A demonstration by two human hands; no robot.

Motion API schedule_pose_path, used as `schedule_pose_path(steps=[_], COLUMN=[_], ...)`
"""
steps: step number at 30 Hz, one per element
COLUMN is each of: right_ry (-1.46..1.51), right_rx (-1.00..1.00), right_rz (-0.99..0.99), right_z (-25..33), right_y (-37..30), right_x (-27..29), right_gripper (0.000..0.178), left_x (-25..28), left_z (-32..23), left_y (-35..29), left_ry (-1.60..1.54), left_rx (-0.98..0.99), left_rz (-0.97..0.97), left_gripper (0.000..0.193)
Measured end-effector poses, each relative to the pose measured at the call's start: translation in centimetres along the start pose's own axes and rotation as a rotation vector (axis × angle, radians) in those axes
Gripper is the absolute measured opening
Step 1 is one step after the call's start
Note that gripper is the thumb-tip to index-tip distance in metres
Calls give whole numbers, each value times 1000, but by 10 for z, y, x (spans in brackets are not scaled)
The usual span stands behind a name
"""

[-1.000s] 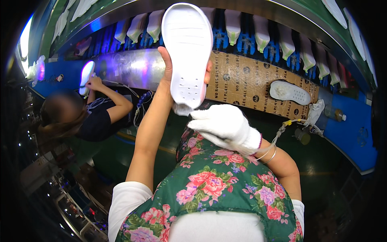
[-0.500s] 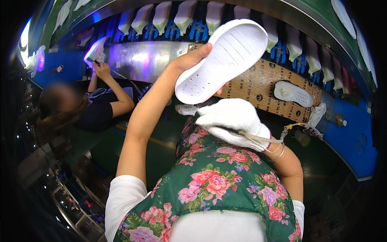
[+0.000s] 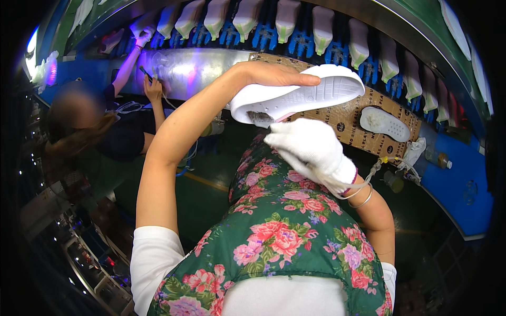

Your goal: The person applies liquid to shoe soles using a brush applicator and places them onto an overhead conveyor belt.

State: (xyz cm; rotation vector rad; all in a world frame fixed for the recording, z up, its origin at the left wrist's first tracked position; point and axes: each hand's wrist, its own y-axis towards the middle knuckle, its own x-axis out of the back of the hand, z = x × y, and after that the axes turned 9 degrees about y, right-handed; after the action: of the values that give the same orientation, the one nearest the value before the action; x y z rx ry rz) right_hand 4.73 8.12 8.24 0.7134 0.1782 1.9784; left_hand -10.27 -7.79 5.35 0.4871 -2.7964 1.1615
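Observation:
My bare left hand (image 3: pixel 274 75) grips a white shoe sole (image 3: pixel 337 90) from above, thumb along its upper edge and the other fingers hidden. The sole is tilted, with its ribbed, dotted inner side turned partly toward me. In a white knit glove, my right hand (image 3: pixel 308 147) is closed round a brush whose handle is mostly hidden. Dark bristles of the brush (image 3: pixel 259 117) lie against the inside of the sole at its left end. A pale tube (image 3: pixel 363 181) runs past the gloved wrist.
Several pale shoes (image 3: pixel 287 23) on blue holders line the rack behind. Cardboard (image 3: pixel 350 113) covers part of the metal ledge, with another white sole (image 3: pixel 385 124) on it. A bottle (image 3: pixel 444 159) lies on the blue surface (image 3: pixel 464 184) at right. A co-worker (image 3: pixel 126 131) works at left.
My left hand has rolled the sole over to a flatter tilt. The brush has come up onto its inside. The co-worker's one hand has moved up to the rack, and the rack's shoes have shifted.

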Motion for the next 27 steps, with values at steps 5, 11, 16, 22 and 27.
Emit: schedule_pose_path(steps=[5, 11, 16, 22, 27], right_ry=[-18, 600, 776, 323, 167], right_rx=[-6, -346, -670, -309, -252], right_rz=[-89, -270, -715, -548, -352], right_z=[-3, 5, 6, -11, -9], right_y=[2, -11, -7, 6, -1], right_x=[11, 14, 34, 49, 52], right_gripper=[28, 17, 24, 18, 17], left_x=[8, -3, -41, -91, -94], left_z=[-18, 1, 41, 36, 62], left_y=[-9, -16, 1, 9, -20], left_ry=[163, -603, -1173, -1179, -1162], left_rx=[14, 53, -528, -517, -376], left_rz=[43, 5, -170, -445, -265], left_gripper=[96, 97, 93, 59, 51])
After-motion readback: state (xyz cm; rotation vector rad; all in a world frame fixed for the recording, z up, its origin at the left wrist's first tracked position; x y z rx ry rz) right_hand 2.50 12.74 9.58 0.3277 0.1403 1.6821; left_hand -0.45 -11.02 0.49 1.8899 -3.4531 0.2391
